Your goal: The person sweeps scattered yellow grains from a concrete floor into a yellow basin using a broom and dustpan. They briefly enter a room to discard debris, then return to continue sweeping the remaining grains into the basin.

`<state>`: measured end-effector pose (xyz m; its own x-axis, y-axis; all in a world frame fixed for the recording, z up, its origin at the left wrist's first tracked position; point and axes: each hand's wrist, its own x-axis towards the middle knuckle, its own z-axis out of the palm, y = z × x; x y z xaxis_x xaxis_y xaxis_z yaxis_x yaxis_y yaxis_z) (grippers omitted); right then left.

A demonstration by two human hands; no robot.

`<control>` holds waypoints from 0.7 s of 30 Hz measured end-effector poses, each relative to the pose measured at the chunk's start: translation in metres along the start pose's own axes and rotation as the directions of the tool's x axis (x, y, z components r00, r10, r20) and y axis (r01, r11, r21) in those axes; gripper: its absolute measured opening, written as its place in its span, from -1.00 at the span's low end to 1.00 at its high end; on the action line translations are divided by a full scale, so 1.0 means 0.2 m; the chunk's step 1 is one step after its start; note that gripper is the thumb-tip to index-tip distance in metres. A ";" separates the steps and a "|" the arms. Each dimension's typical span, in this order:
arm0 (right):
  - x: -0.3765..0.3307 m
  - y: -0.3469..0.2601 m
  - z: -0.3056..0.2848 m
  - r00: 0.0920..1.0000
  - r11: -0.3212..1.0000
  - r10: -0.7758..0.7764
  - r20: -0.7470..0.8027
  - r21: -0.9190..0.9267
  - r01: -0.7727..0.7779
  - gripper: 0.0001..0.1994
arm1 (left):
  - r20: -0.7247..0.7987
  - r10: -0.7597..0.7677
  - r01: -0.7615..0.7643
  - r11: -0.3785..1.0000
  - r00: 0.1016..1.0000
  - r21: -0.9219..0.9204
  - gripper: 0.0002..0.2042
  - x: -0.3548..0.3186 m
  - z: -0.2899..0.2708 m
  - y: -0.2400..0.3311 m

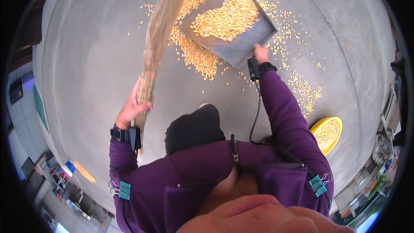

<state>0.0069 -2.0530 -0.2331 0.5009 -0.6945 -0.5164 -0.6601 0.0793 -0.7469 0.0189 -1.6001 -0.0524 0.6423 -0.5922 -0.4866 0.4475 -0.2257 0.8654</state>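
My left hand (135,108) is closed around the bound handle of a long straw broom (156,39). The broom slants up and away, its far end cut off by the top of the picture. In my right hand (260,54) is the near corner of a grey metal dustpan (236,51), held low over the floor. A heap of yellow corn kernels (227,17) covers much of the dustpan. More loose kernels (199,58) lie around and beside it, between the pan and the broom. The pan hides whatever is beneath it.
A yellow bowl (338,124) of kernels stands to the right by my elbow. Scattered kernels (304,90) trail toward it across the grey concrete floor (99,56). Another patch of kernels (84,171) lies at the lower left. A black cable (258,116) hangs from my right wrist.
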 end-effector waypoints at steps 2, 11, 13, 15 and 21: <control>-0.07 0.07 -0.19 0.985 0.997 0.046 0.168 0.059 -0.057 -0.59 | -0.108 0.052 -0.051 0.999 0.993 0.015 -0.19 0.00 -0.05 -0.01; -0.60 0.79 -0.72 0.998 0.975 -0.050 0.034 0.218 0.042 -0.58 | -0.320 -0.114 0.158 0.981 0.940 0.115 -0.25 0.04 -0.20 -0.11; -0.69 0.84 -0.71 0.993 0.999 -0.035 -0.110 0.034 0.039 -0.56 | -0.277 -0.182 0.209 0.975 0.943 0.072 -0.25 0.04 -0.18 -0.15; -0.73 0.83 -0.66 0.982 0.993 -0.115 -0.148 -0.032 0.111 -0.55 | -0.206 -0.261 0.272 0.962 0.943 0.030 -0.24 0.03 -0.15 -0.19; -0.70 0.67 -0.32 0.965 0.994 -0.093 -0.245 -0.081 0.075 -0.48 | -0.042 -0.282 0.283 0.959 0.959 0.032 -0.21 -0.08 -0.07 -0.30</control>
<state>-0.1881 -1.9904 -0.2346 0.4076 -0.8529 -0.3262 -0.6637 -0.0314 -0.7473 -0.0091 -1.5664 -0.0980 0.5157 -0.4715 -0.7154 0.5912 -0.4086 0.6954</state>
